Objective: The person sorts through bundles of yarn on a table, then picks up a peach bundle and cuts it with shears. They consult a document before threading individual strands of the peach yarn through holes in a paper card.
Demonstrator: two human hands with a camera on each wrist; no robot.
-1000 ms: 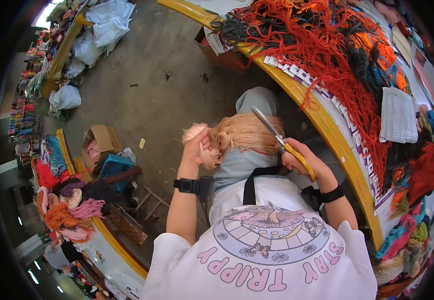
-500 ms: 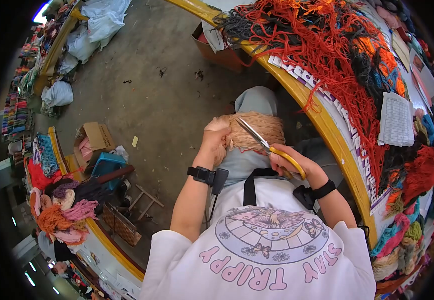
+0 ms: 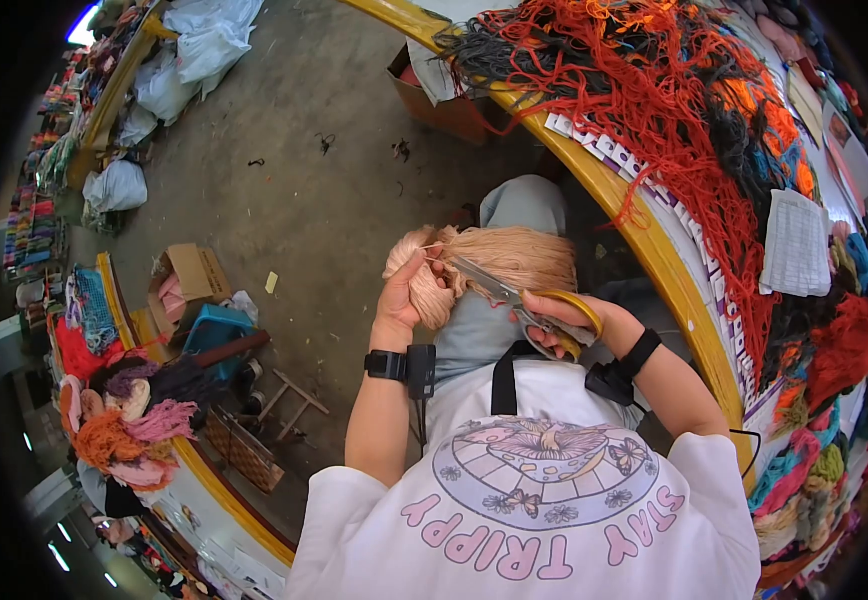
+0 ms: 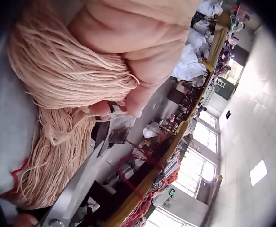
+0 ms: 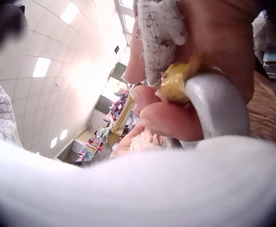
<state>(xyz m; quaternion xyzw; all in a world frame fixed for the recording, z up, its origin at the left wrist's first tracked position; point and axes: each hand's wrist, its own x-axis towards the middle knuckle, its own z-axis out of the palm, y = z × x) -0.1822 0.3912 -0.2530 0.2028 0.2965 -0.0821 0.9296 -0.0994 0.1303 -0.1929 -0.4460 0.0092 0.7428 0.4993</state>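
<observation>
A peach-coloured yarn skein lies across the person's lap. My left hand grips one bunched end of it, fingers curled round the strands. My right hand holds yellow-handled scissors, fingers through the loops. The blades point left toward the gripped end and lie against the yarn beside the left hand. The right wrist view is mostly filled by white shirt cloth.
A curved yellow-edged table at the right is heaped with red, orange and dark yarn and a printed sheet. Another table with yarn bundles stands at the left. Cardboard box and white bags sit on the concrete floor.
The left hand has turned and lifted the bunched end of the skein. The right hand has swung the scissors lower and flatter, blades now at the yarn near the left hand.
</observation>
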